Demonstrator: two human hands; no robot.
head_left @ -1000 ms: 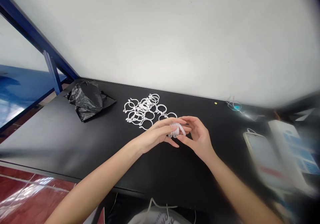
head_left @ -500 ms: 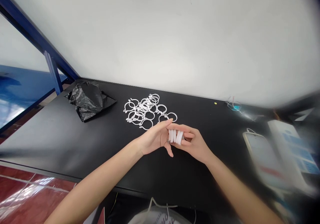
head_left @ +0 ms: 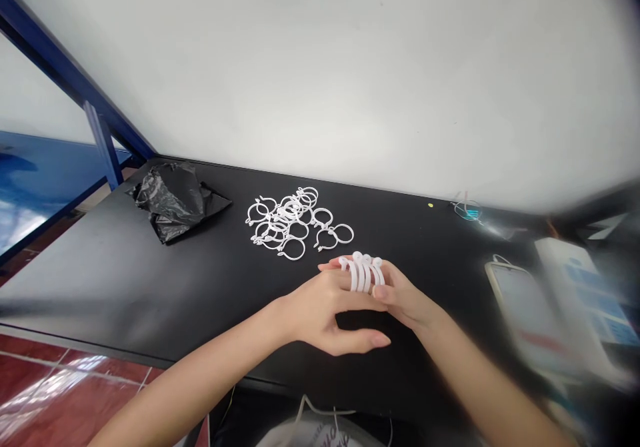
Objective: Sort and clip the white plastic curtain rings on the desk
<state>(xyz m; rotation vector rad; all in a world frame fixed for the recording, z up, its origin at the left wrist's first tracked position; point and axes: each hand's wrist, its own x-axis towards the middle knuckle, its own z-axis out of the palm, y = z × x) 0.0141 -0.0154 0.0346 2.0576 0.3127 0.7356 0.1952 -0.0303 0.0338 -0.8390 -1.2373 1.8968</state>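
Observation:
Several white curtain rings (head_left: 361, 276) with small eyelets on top are threaded side by side over the fingers of my left hand (head_left: 323, 307). Its back faces up, its fingers reach through the rings to the right, and its thumb sticks out below. From the right, my right hand (head_left: 404, 295) closes on the rings, thumb in front at the last ring and fingers behind them. My hands overlap above the black table (head_left: 200, 307). Beyond them lies a loose pile of more white rings (head_left: 287, 220), with two linked rings (head_left: 327, 237) at its right side.
A crumpled black plastic bag (head_left: 175, 200) lies at the table's left. To the right are a phone (head_left: 525, 314), a white and blue box (head_left: 583, 307) and a small clear item with blue (head_left: 470, 212). A white wall (head_left: 320, 87) stands behind the table.
My left hand has turned from palm showing to back up, carrying the rings round so their eyelets show on top. My right thumb has come to the front of the rings.

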